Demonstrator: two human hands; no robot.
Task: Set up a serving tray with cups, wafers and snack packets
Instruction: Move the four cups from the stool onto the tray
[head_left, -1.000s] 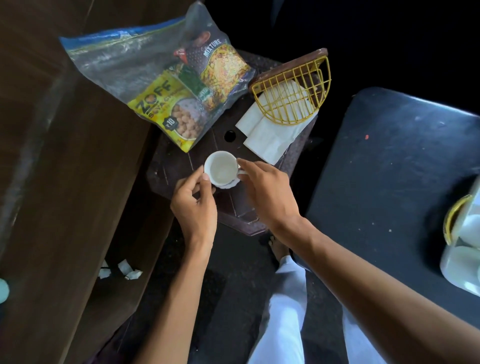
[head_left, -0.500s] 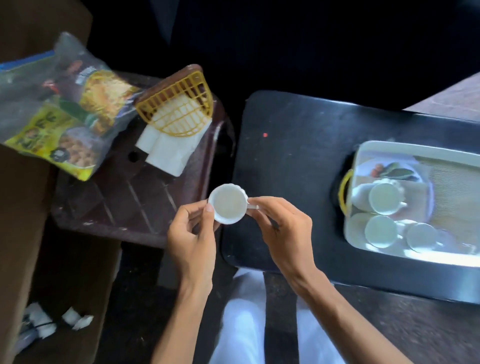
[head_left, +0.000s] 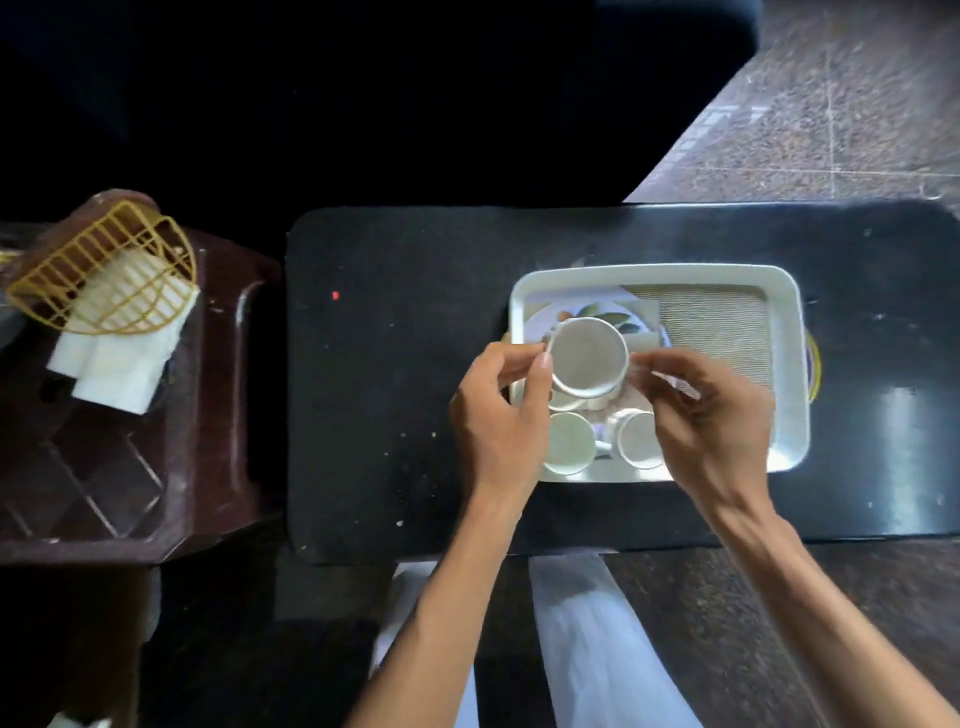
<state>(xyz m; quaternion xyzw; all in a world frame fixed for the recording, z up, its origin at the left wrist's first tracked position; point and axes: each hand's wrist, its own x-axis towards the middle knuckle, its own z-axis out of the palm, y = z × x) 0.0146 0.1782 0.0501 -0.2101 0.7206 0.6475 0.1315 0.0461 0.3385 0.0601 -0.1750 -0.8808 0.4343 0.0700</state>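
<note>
Cup-placing step. My left hand (head_left: 498, 421) pinches cup (head_left: 588, 358) at rim, fingers curled. Cup hangs above tray (head_left: 654, 273), left end, over other cups (head_left: 569, 444). My right hand (head_left: 711, 421) pinches handle side. Next: lower into free gap without knocking neighbours.

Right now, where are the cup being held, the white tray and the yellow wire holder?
held cup (head_left: 588, 358): head view, its open inside.
white tray (head_left: 787, 353): head view, right rim.
yellow wire holder (head_left: 106, 270): head view, wire grid.
</note>
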